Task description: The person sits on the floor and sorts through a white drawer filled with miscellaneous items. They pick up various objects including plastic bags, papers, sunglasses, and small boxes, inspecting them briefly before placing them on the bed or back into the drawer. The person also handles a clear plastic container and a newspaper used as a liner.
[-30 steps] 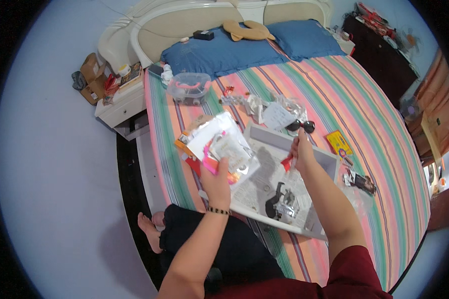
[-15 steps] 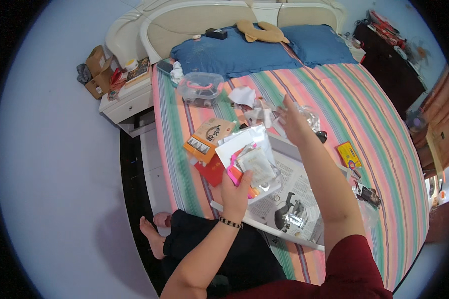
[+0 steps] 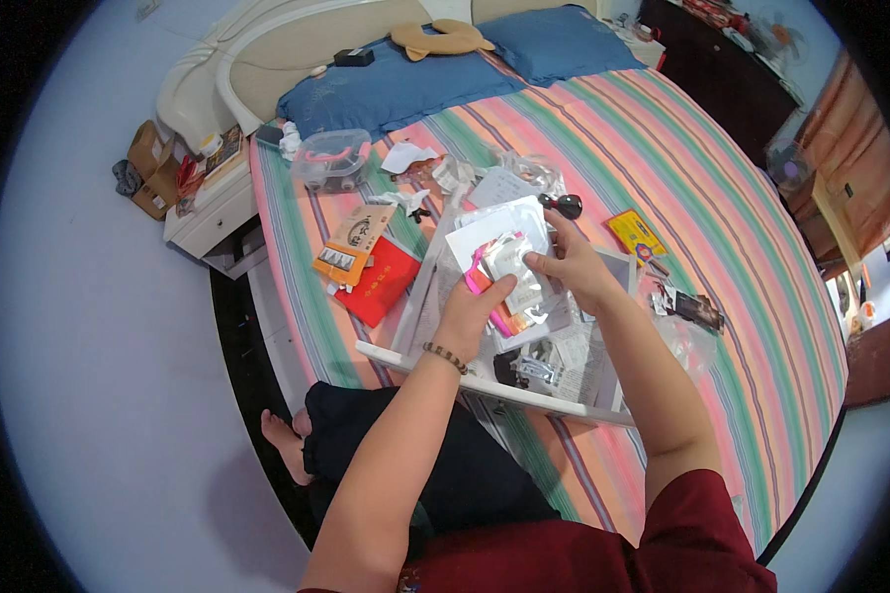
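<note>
A stack of white papers and small clear packets [image 3: 512, 259], with a pink-edged piece among them, is held above a white drawer [image 3: 485, 383]. My left hand [image 3: 472, 308] grips its lower left side, thumb on top. On the right side, my right hand [image 3: 580, 272] has its thumb over the packets and fingers at the edge. Newspaper [image 3: 581, 371] lines the drawer, which rests on the bed by my lap. A silvery item [image 3: 537, 366] lies on the lining. Just past my right fingers are dark sunglasses [image 3: 564, 205].
Left of the drawer lie a red envelope [image 3: 379, 284] and a tan packet [image 3: 361, 229]. A clear lidded box [image 3: 332, 163] stands farther back, near crumpled plastic [image 3: 534, 170]. To the right are a yellow box [image 3: 637, 235] and dark photo-like pieces [image 3: 697, 308]. Striped bedding [image 3: 752, 395] surrounds them.
My right hand has come back from the far side and taken hold of the stack's right edge. My left hand still holds the stack. The whole view has shifted.
</note>
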